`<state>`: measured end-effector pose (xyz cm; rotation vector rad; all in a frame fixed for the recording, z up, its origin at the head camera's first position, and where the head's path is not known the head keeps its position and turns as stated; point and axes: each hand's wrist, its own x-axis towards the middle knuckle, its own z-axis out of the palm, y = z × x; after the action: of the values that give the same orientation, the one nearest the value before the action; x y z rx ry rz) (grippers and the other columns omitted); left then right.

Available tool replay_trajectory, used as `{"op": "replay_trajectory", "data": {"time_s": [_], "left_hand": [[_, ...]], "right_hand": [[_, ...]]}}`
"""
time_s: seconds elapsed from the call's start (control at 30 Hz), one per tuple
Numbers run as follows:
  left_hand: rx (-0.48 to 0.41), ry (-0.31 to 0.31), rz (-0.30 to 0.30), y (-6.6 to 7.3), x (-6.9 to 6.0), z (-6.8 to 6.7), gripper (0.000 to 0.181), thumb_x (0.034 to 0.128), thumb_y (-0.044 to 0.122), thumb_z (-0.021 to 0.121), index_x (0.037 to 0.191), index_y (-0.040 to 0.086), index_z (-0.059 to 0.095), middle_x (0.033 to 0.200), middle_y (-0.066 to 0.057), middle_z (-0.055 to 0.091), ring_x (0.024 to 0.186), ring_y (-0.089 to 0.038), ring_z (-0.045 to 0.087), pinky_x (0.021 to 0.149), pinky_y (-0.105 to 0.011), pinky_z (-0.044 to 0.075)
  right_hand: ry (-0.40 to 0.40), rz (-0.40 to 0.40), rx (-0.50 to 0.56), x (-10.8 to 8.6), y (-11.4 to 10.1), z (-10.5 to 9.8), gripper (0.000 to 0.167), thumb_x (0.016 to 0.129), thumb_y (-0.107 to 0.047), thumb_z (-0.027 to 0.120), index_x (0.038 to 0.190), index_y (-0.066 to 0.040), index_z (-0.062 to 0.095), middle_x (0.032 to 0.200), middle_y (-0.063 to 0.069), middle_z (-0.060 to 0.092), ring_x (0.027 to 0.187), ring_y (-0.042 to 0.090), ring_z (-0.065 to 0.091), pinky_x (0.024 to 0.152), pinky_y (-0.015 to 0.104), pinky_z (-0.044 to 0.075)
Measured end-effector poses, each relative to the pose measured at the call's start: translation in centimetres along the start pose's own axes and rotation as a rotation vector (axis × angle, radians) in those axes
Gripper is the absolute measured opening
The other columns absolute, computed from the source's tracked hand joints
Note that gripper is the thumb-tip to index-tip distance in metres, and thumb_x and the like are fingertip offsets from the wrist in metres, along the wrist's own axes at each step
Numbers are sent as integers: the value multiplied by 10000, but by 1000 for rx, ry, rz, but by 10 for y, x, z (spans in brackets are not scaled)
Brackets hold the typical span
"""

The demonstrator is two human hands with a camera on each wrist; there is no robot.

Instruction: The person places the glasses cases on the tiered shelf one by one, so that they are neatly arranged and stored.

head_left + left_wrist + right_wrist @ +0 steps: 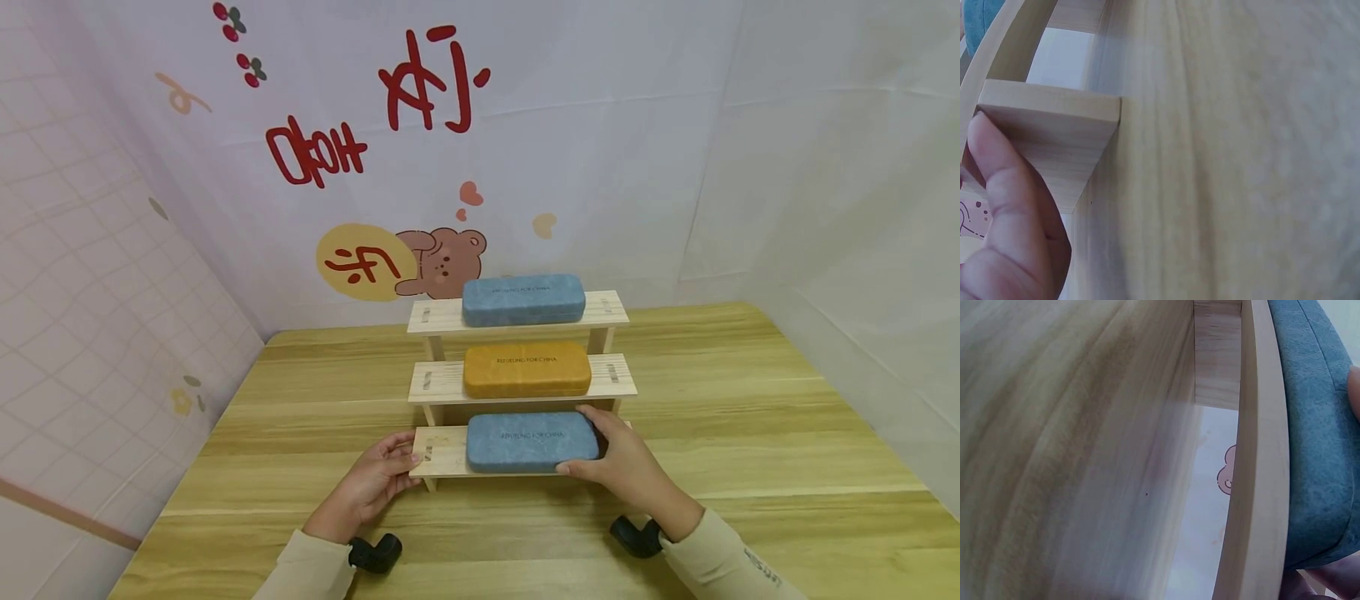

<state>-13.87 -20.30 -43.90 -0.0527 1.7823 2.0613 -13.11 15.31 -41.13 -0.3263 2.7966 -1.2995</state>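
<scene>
A three-step wooden display stand stands on the table, with one hard glasses case on each step. On the lowest step lies a blue glasses case, its right end held between the thumb and fingers of my right hand. My left hand pinches the left end of that same step. In the left wrist view a finger lies against the stand's wooden support. The right wrist view shows the blue case resting along the step, with part of the hand hidden behind it.
A yellow glasses case lies on the middle step and another blue case on the top step. Behind the wood-grain table hangs a white printed cloth. Black wrist mounts sit at both cuffs.
</scene>
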Motion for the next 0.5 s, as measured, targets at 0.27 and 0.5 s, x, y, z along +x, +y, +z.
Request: {"op": "replay_trajectory", "data": {"time_s": [0.27,0.5], "left_hand": [[0,6,-4,0,1,-1,598,971,12,525,1450,-118,191,1078,-26,580,840,-85,623,702,-209,521],[88,33,-1,2,1,1,595,955,38,545,1431,-130,229,1092,-68,578,844,-102,614,708,-242,522]], "right_hand": [[2,-12,-28,0,-4,0,922,715,-400,845,1417,32,430,1400,295,433,1269,468,424,979,560,417],[-20,-32,-20,-4,-2,-4,958,733,-482,804,1452,-4,390,1444,267,390,1296,459,396,980,569,412]]}}
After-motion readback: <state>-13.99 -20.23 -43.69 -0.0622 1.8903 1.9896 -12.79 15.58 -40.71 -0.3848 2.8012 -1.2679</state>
